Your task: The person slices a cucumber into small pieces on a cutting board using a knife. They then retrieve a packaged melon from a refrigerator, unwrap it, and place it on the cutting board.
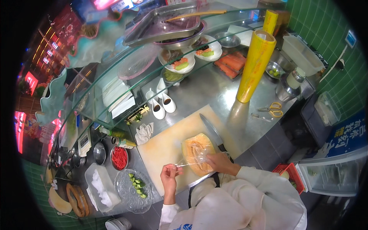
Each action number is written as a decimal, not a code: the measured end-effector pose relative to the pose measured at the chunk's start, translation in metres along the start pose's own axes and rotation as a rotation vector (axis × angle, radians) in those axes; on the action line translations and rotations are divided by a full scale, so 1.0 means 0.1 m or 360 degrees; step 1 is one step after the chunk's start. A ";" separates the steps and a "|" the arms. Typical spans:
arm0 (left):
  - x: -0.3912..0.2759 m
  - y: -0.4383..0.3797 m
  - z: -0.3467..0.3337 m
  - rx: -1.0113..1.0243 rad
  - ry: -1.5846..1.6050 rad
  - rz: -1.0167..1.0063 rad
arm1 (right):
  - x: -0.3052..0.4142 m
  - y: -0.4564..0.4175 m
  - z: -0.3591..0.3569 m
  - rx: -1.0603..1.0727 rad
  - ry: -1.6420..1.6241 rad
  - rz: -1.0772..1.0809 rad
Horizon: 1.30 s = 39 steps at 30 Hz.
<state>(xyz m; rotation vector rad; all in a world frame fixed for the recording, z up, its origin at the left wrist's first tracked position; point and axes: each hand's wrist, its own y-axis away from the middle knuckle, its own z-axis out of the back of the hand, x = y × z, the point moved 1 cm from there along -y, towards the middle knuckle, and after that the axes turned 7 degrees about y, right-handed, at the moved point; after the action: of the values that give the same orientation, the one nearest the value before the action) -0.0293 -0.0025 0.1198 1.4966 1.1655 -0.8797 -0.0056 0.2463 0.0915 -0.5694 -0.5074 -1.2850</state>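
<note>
A cut piece of orange-fleshed melon [195, 143] lies cut side up near the front of the cutting board [164, 148], its seed cavity visible. Clear plastic film [199, 155] covers part of the flesh. Between the thumb and fingers of my left hand [169, 174] is a stretched strand of this film, to the left of the melon. My right hand [220, 162] grips bunched film at the melon's right side; its fingertips are partly hidden. Just beyond it, a kitchen knife [211, 129] rests on the board, blade pointing away from me.
Upright stands a yellow film roll [256, 69], near scissors [271, 109]. White sauce pitchers [162, 107] and a crumpled cloth [144, 133] sit behind the board. Leftward are a bowl of red strips [119, 158] and a glass platter [126, 187] with green pieces. A glass shelf [138, 83] edges the counter.
</note>
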 end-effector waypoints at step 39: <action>0.43 -1.34 -0.70 0.1311 -0.1566 0.0019 | -0.76 0.51 0.06 0.0009 0.0067 -0.0090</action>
<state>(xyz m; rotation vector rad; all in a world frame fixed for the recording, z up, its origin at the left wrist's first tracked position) -0.1495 0.0802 0.0600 1.3344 0.0332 -1.9297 0.0283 0.3156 0.0416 -0.5252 -0.4952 -1.3460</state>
